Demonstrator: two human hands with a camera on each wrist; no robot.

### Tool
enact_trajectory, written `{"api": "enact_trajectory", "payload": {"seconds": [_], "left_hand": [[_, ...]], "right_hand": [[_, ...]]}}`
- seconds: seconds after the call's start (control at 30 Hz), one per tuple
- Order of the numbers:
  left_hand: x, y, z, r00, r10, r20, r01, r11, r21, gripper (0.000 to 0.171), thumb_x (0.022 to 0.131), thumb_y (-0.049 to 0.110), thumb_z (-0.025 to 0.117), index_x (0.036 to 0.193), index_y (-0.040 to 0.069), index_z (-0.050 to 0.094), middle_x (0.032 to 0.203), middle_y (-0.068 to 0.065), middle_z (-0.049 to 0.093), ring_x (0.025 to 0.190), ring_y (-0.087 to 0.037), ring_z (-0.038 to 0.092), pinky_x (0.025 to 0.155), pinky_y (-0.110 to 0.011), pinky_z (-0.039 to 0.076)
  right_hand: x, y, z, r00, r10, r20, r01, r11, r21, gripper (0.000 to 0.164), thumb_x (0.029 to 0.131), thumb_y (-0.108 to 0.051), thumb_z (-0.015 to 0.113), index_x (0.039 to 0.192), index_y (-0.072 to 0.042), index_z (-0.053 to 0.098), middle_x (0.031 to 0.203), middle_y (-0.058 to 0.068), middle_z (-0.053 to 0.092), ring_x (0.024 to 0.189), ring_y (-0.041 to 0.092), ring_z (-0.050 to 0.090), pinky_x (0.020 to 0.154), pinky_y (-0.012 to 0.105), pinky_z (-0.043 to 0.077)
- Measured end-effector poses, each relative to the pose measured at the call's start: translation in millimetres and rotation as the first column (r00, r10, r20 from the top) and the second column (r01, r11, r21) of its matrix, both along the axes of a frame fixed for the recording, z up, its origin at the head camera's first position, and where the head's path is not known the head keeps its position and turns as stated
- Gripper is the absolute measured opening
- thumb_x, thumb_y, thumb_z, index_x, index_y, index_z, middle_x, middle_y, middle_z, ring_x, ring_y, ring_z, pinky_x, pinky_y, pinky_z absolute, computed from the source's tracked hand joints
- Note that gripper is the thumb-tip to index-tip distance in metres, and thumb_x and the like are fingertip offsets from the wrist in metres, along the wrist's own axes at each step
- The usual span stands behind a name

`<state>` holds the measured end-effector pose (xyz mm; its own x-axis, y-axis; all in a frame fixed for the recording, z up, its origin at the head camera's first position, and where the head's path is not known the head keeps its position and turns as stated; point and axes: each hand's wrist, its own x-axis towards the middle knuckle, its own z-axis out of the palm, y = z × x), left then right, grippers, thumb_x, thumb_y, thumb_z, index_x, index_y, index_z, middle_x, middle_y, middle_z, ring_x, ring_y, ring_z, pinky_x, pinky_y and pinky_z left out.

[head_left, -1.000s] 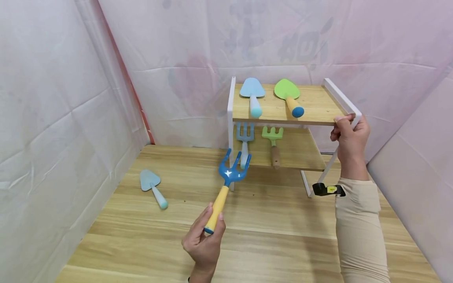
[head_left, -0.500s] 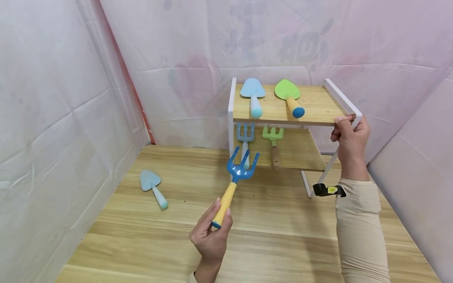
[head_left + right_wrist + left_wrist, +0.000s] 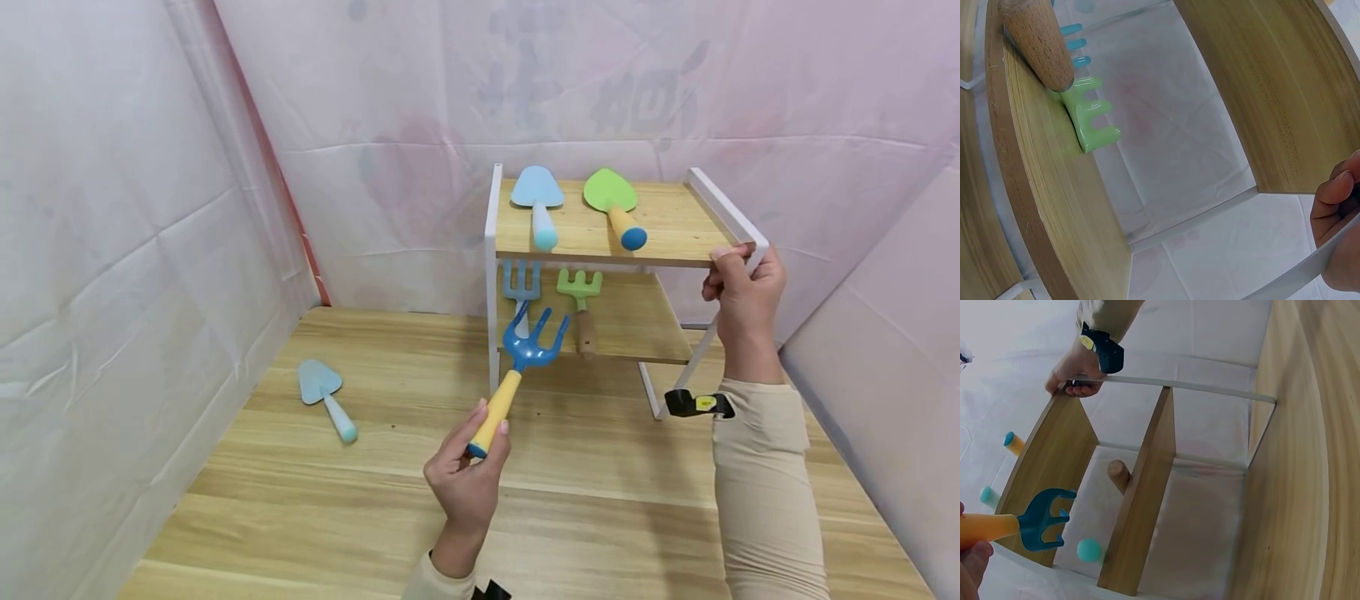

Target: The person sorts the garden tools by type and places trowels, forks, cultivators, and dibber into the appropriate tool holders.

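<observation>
My left hand (image 3: 467,483) pinches the yellow handle of a blue three-pronged hand fork (image 3: 531,346), held tilted in front of the shelf rack's lower board. In the left wrist view the fork (image 3: 1040,522) points toward the gap between the two boards. My right hand (image 3: 744,287) grips the rack's (image 3: 600,257) front right corner at the top board. On the lower board lie a light blue fork (image 3: 521,283), partly hidden behind the held one, and a green fork (image 3: 579,285) with a brown wooden handle. In the right wrist view the green fork (image 3: 1088,119) shows close up.
A light blue trowel (image 3: 537,187) and a green trowel (image 3: 610,190) with a yellow handle lie on the top board. Another light blue trowel (image 3: 320,382) lies on the wooden table (image 3: 300,517) at left. White sheets (image 3: 390,225) enclose the table's back and sides.
My left hand has moved to the right and slightly up with the blue fork, bringing its prongs in front of the lower board. The right hand keeps its grip on the rack.
</observation>
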<state>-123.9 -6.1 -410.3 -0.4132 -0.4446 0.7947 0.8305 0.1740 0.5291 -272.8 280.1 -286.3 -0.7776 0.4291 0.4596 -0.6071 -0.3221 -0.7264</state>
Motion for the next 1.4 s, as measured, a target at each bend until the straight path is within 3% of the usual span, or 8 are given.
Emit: {"api": "enact_trajectory", "payload": {"seconds": [0.53, 0.8, 1.03, 1.27, 1.4], "left_hand": [[-16.9, 29.8, -3.3, 0.997, -0.054, 0.051, 0.056, 0.998, -0.030, 0.030, 0.067, -0.014, 0.074, 0.096, -0.013, 0.067, 0.093, -0.026, 0.065, 0.087, -0.033, 0.065, 0.065, -0.033, 0.053], [-31.6, 37.4, 0.0, 0.999, -0.012, 0.041, 0.016, 0.997, -0.080, 0.027, 0.068, -0.010, 0.075, 0.095, -0.011, 0.068, 0.093, -0.022, 0.067, 0.085, -0.029, 0.066, 0.063, -0.029, 0.053], [-46.5, 40.9, 14.8, 0.997, -0.010, 0.082, 0.018, 0.995, -0.097, 0.024, 0.071, -0.005, 0.075, 0.094, -0.009, 0.069, 0.094, -0.017, 0.068, 0.087, -0.025, 0.066, 0.064, -0.028, 0.053], [-57.2, 50.0, 30.0, 0.978, -0.111, 0.176, 0.121, 0.992, -0.043, 0.025, 0.071, -0.005, 0.075, 0.096, -0.008, 0.070, 0.094, -0.017, 0.068, 0.088, -0.023, 0.066, 0.063, -0.026, 0.053], [-56.8, 57.2, 44.6, 0.962, -0.138, 0.237, 0.148, 0.989, -0.024, 0.025, 0.071, -0.007, 0.074, 0.095, -0.010, 0.069, 0.093, -0.020, 0.067, 0.081, -0.025, 0.067, 0.057, -0.025, 0.053]], "right_hand": [[0.1, 0.9, -1.2, 1.000, -0.007, -0.001, 0.007, 1.000, 0.003, 0.015, 0.081, 0.008, 0.060, 0.074, 0.001, 0.048, 0.048, 0.010, 0.045, 0.036, 0.014, 0.043, 0.033, 0.019, 0.036], [0.5, 0.7, -0.8, 1.000, 0.001, 0.004, -0.001, 1.000, 0.003, 0.015, 0.081, 0.008, 0.059, 0.074, 0.001, 0.048, 0.049, 0.009, 0.044, 0.037, 0.014, 0.043, 0.033, 0.019, 0.036], [0.1, -0.2, -0.5, 1.000, -0.003, 0.006, 0.003, 1.000, 0.005, 0.015, 0.081, 0.008, 0.059, 0.075, 0.000, 0.048, 0.049, 0.009, 0.045, 0.037, 0.013, 0.044, 0.033, 0.019, 0.036], [0.7, 0.0, -0.5, 1.000, 0.000, -0.002, 0.000, 1.000, 0.003, 0.015, 0.080, 0.008, 0.060, 0.075, 0.001, 0.047, 0.048, 0.009, 0.044, 0.036, 0.014, 0.044, 0.033, 0.019, 0.037], [1.3, -0.3, -0.2, 1.000, -0.004, -0.008, 0.004, 1.000, 0.000, 0.016, 0.080, 0.008, 0.060, 0.074, 0.000, 0.047, 0.048, 0.009, 0.044, 0.036, 0.013, 0.043, 0.033, 0.019, 0.036]]}}
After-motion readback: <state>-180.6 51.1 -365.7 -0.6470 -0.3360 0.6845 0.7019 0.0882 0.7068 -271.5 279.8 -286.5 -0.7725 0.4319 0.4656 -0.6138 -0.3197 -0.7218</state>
